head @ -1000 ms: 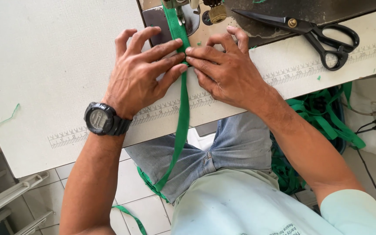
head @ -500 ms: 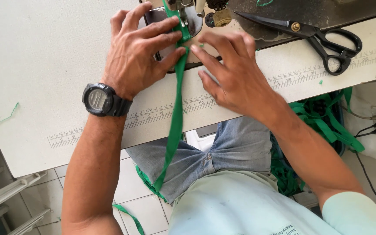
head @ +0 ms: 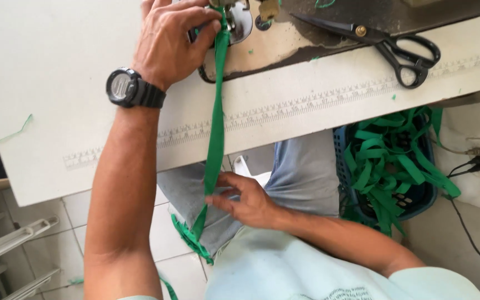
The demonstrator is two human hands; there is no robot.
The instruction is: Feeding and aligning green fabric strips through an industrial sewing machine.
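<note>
At table edge | green strip (head: 216, 128) flat, taut | left hand (head: 170, 41) pinches top | right hand (head: 245, 200) grips lower part

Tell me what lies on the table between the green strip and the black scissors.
In the head view, the stretch of table between the green strip and the black scissors holds only a printed ruler scale and small green scraps.

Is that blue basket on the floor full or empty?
Full. The blue basket beside the person's knee is heaped with loose green strips that spill over its rim, hiding most of the inside.
</note>
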